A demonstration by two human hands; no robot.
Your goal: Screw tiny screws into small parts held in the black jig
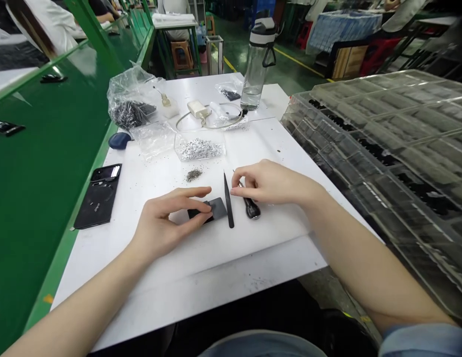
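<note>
On the white table, my left hand (174, 215) has its thumb and fingertips on a small dark flat piece (217, 208), its other fingers stretched out above. My right hand (258, 183) pinches the thin metal shaft of a screwdriver, whose black handle (252, 208) points towards me on the table. Between the hands lie black tweezers (229, 203), tip pointing away. A small heap of tiny screws (194, 174) is beyond my left hand. Behind it, a clear tray (200, 148) holds many small silvery pieces.
A black phone (97, 201) lies at the left, near a dark blue object (119, 141). Plastic bags (132, 99), a white adapter (197, 109) and a bottle (255, 69) are further back. Clear stacked trays (383, 144) fill the right; a green conveyor (37, 173) runs along the left.
</note>
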